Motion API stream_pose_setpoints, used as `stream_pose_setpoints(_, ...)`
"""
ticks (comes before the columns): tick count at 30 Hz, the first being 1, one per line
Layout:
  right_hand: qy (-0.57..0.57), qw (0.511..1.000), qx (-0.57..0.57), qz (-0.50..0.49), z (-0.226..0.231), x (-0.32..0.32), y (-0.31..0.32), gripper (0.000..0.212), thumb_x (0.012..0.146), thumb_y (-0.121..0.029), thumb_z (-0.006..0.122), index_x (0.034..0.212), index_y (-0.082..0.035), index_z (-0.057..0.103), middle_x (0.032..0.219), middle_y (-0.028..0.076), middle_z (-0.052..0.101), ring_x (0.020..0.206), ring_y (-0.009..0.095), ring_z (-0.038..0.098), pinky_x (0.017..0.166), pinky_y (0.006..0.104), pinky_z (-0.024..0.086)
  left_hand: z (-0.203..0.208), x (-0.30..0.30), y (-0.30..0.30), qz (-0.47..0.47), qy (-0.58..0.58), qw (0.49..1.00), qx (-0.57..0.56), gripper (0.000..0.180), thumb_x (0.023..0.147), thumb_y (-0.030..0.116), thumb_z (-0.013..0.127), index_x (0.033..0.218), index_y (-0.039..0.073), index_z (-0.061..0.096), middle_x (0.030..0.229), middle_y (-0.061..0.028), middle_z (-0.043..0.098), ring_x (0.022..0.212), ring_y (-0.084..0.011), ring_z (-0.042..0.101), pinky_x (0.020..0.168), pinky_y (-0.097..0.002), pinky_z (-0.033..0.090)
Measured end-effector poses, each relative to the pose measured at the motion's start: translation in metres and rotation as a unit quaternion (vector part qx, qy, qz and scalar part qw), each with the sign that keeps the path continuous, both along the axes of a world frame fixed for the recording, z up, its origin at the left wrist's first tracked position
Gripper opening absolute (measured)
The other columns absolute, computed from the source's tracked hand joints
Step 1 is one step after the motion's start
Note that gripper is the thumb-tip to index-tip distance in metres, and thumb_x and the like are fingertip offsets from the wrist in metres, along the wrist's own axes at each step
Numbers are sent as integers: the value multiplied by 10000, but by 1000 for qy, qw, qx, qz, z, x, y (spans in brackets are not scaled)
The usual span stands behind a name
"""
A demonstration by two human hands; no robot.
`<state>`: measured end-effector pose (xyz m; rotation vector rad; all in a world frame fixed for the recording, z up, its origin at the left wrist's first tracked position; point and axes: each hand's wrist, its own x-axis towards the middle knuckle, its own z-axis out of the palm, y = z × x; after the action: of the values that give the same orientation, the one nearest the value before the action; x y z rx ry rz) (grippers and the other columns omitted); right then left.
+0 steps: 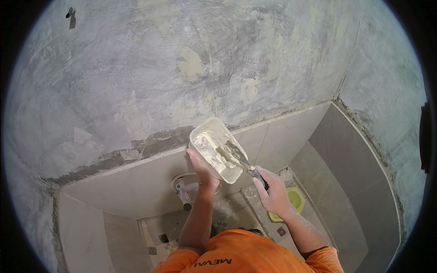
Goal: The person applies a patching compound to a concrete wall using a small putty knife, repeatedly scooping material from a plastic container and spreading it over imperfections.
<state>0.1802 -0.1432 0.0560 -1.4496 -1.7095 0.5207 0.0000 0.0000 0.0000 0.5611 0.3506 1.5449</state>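
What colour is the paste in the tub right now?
The paste is pale cream, best seen in the head view.

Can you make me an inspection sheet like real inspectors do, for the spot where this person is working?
Surface: grey wall, blotched with pale patches, rough along the top of the tiles.
Job's things: pale tub with creamy paste inside; scraper, its blade in the tub.
Clutter: green container, partly behind the right forearm; small reddish square.
Hands: left hand holds the tub, most fingers hidden; right hand grips the scraper's handle.
Cables: nothing seen.
Surroundings: white pipe fitting in a round opening; dark stub high on the left, too small to identify.
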Motion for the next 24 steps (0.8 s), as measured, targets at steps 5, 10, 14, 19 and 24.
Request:
stream_pose_setpoints(5, -159, 979, 127, -6, 0, -9, 0, 445, 944, -145, 665, 1378, -70, 605, 887, 130, 528, 826, 314, 567, 697, 416, 491, 20, 4, -3, -8, -55, 998, -7, 789, 1057, 659, 287, 1626, 117, 220, 1628, -123, 317, 1466, -324, 362, 1208, -469, 316)
stream_pose_setpoints(10, -130, 984, 117, 21, -6, -5, -13, 479, 935, -135, 671, 1408, -106, 603, 868, 112, 499, 784, 296, 527, 681, 402, 478, 32, -9, 0, 7, -27, 1000, 7, 786, 1058, 653, 293, 1625, 114, 218, 1628, -129, 317, 1463, -337, 371, 1200, -482, 327)
stream_pose_setpoints(14, -137, 985, 108, 16, -9, -5, -28, 483, 925, -113, 677, 1404, -111, 613, 873, 108, 511, 785, 291, 530, 677, 400, 476, 28, -17, 1, 14, -29, 999, -9, 776, 1062, 646, 285, 1626, 117, 216, 1629, -132, 317, 1464, -346, 372, 1200, -498, 328)
stream_pose_setpoints(19, -181, 976, 117, -12, -14, 12, -46, 489, 884, -97, 707, 1369, -96, 639, 871, 111, 535, 785, 296, 551, 668, 396, 472, 23, -19, 14, 45, -67, 997, 0, 803, 1055, 662, 276, 1615, 88, 227, 1615, -144, 331, 1457, -351, 375, 1199, -489, 336)
stream_pose_setpoints(24, -156, 982, 100, -41, 15, 36, -43, 461, 848, -77, 723, 1307, -84, 680, 818, 106, 552, 745, 280, 578, 654, 372, 484, 18, -39, 15, 35, 4, 999, 30, 826, 1047, 680, 247, 1611, 76, 234, 1609, -164, 340, 1463, -346, 377, 1198, -484, 341)
